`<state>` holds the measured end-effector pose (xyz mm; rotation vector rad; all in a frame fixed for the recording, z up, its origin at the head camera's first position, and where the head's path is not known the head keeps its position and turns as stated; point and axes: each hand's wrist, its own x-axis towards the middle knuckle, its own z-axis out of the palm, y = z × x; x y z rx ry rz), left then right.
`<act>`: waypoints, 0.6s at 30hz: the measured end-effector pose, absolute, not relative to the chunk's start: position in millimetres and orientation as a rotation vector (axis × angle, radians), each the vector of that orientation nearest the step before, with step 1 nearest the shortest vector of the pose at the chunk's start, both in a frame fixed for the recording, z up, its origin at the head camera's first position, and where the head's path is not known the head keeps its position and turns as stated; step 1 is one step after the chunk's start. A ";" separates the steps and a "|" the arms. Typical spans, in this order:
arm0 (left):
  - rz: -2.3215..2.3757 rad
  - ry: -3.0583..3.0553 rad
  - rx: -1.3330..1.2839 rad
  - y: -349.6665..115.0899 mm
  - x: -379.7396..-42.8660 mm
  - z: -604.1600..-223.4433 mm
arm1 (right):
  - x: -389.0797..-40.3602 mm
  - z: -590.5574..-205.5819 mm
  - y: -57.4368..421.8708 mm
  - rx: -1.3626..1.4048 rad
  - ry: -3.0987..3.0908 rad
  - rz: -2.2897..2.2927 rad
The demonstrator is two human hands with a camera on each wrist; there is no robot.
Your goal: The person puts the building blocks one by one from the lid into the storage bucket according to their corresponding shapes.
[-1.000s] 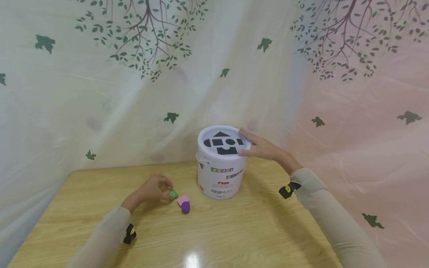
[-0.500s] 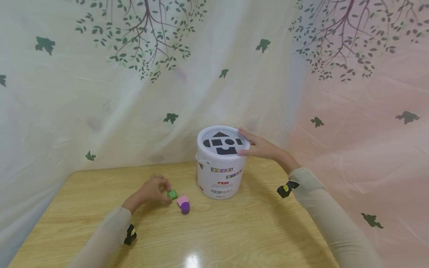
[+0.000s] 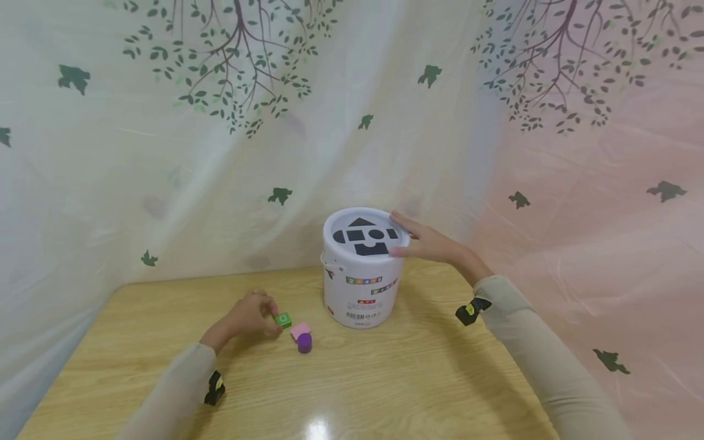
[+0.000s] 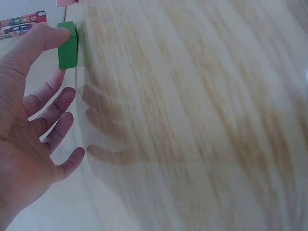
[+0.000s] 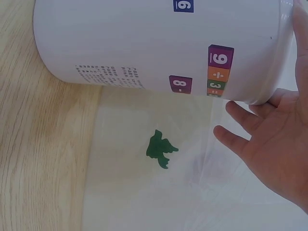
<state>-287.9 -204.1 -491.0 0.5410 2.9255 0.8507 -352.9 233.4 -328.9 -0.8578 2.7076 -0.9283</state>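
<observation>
My left hand (image 3: 254, 315) is low over the table, its thumb and index finger pinching a small green block (image 4: 68, 45). The other fingers of that hand are loosely bent, holding nothing. Just right of the green block lie a pink block (image 3: 300, 331) and a purple round block (image 3: 305, 343), which partly covers the pink one. A white bucket (image 3: 360, 290) stands upright behind them, its lid (image 3: 335, 245) marked with black shapes. My right hand (image 3: 431, 242) grips the lid's right rim, thumb in front and fingers toward the back.
The wooden table (image 3: 352, 391) ends at a pale curtain (image 3: 209, 201) printed with leaves and branches. A thin white handle (image 3: 331, 264) hangs on the bucket's left side. Each wrist carries a small black camera (image 3: 214, 387).
The green block, tilted in my left fingers a second ago, now sits flatter and slightly further left. My left hand moved slightly left with it; my right hand stays on the bucket.
</observation>
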 end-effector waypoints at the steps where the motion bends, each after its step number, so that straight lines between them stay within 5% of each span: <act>1: 0.853 2.925 0.538 -204.0 -287.8 -491.0 | -352.6 -328.8 233.0 -0.855 2.708 -0.930; 18: 0.991 2.887 0.671 -209.9 -294.2 -474.6 | -351.5 -329.2 232.5 -0.841 2.694 -0.952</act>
